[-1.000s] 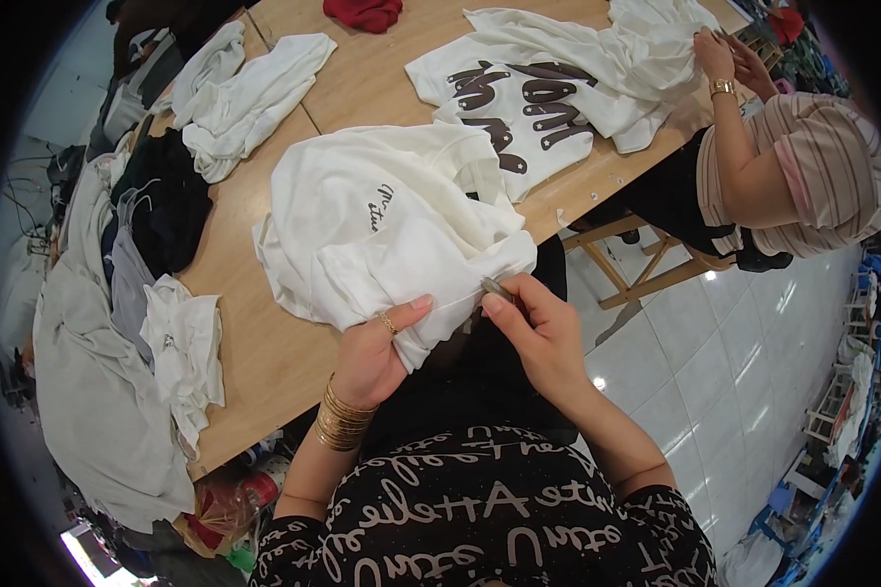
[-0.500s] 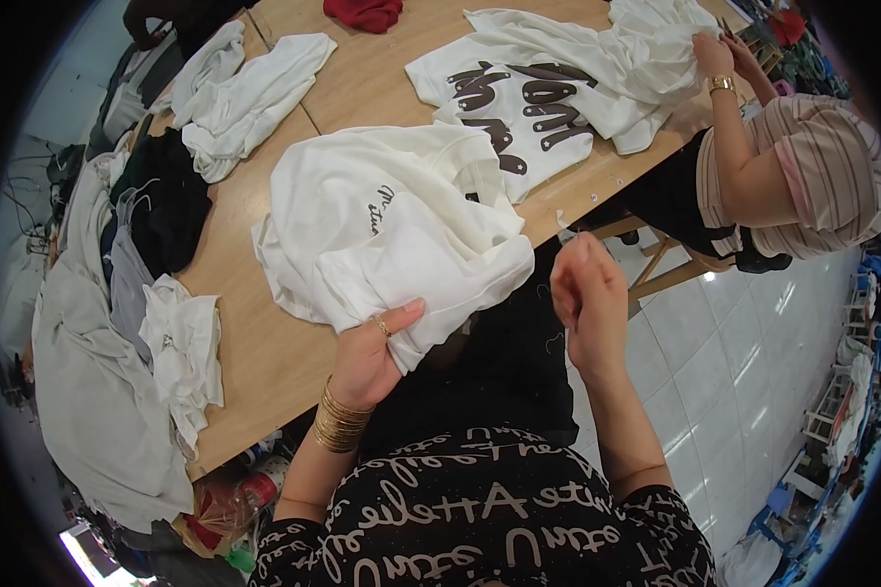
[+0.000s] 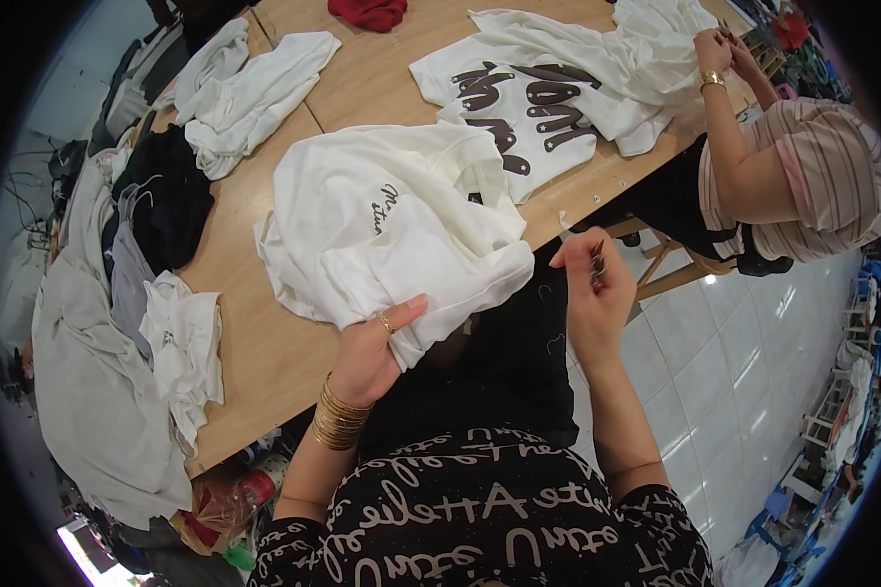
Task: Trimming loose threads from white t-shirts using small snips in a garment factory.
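Observation:
A white sweatshirt (image 3: 347,210) with dark script on its chest lies bunched at the table's near edge. My left hand (image 3: 367,357), with a ring and gold bangles at the wrist, grips its near end, thumb on top and fingers hidden beneath the cloth. Right of the garment and apart from it, my right hand (image 3: 602,298) is raised with curled fingers. It holds small metal thread snips (image 3: 597,266), partly covered by the fingers. Loose threads cling to my black trousers (image 3: 519,362) below.
On the wooden table (image 3: 255,362) lie white garments (image 3: 255,98), a printed white shirt (image 3: 519,117) and a red cloth (image 3: 367,12). Clothes (image 3: 108,391) drape along the left edge. At right, a co-worker (image 3: 788,186) handles white fabric beside a wooden stool (image 3: 661,264).
My right hand has turned, bringing the snips into sight, and shifted slightly right. My left hand keeps its hold on the sweatshirt, which has hardly moved.

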The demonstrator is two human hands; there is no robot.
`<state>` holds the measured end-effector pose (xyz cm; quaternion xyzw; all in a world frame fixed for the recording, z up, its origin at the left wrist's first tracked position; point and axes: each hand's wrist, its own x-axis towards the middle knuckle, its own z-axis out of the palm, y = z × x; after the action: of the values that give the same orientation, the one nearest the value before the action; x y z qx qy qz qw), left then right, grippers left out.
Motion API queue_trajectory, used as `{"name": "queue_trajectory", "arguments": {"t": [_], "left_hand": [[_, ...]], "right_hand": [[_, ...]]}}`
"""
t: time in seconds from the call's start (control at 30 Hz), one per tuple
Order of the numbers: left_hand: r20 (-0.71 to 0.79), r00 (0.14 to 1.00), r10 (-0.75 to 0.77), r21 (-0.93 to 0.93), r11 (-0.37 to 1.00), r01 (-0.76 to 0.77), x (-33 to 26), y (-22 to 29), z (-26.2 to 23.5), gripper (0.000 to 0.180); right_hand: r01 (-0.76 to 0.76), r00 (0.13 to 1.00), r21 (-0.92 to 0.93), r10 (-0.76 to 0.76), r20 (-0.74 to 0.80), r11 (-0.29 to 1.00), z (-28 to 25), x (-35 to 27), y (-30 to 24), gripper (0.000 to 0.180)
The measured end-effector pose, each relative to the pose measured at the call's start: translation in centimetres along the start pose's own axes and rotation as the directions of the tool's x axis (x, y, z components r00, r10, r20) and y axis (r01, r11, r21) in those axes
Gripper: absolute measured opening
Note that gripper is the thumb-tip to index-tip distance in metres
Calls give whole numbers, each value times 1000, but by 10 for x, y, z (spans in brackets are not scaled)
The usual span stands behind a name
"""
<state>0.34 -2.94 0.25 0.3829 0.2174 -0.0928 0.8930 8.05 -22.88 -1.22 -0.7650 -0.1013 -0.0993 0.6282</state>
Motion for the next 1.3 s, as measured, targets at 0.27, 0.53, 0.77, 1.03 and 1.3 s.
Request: {"name": "queue_trajectory", "arguments": {"t": [0.27,0.53,0.77,1.03,1.3], "left_hand": [[0,997,75,10,997,-75,5,7,-3,47],[4,997,74,-99,992,-73,6,6,1,44],[123,991,60,-93,994,-48,4,3,4,50],[162,984,71,-76,995,-59,2,-1,3,50],[186,980,69,55,995,-80,0,-4,4,49]], "right_hand": [[1,894,-35,15,448,999,-12,20,2,13],[-64,986,-148,85,141,987,-9,20,-5,20],[-117,925,-229,190,329,966,6,-12,-43,28],[36,888,-236,77,453,971,19,-26,-47,19],[163,897,-302,-14,441,939,22,-27,-45,17]]}}
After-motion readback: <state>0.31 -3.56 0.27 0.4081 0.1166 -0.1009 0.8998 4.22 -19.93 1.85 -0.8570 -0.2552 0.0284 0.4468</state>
